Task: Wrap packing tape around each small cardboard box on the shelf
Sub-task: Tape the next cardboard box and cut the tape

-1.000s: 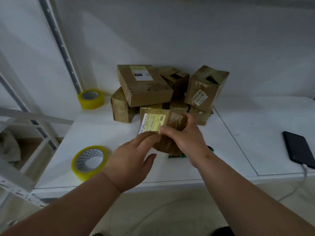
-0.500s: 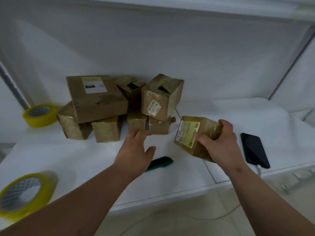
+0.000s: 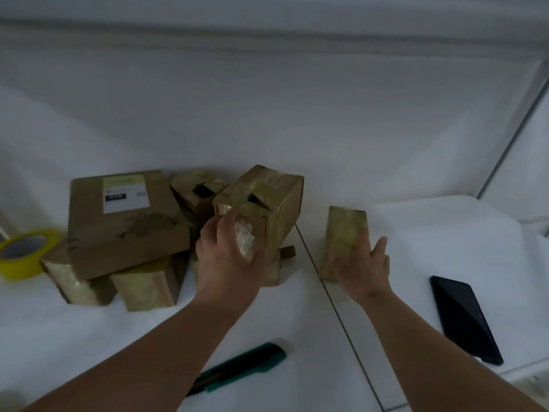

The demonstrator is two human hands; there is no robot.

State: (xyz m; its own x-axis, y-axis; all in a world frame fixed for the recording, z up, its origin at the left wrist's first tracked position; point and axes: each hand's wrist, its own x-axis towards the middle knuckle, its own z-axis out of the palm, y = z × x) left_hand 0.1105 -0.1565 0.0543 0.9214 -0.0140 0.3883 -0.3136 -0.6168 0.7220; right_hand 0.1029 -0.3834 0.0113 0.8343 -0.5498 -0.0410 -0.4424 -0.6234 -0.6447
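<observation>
Two hands: both out over the shelf (image 3: 445, 233), one box each.
Landmark: the pile (image 3: 148, 233) of cardboard boxes at the shelf's back left.
Taped box (image 3: 346, 233): just right of the pile, apart from it, long axis running away from the person.
Right hand (image 3: 364, 263): fingers straight, laid flat on the taped box; a wide grip that holds nothing.
Top box (image 3: 267, 200): on the pile's right end, tilted, directly ahead of the left hand.
Left hand (image 3: 228, 257): fingers curled round the top box's near corner; much the nearer hand to it.
Next move, as I judge: lift the top box toward the person.
Tape roll (image 3: 22, 254): left of the pile, touching it.
Knife (image 3: 240, 367): in front of the pile, near the shelf edge.
Phone (image 3: 463, 319): far right of the pile.
</observation>
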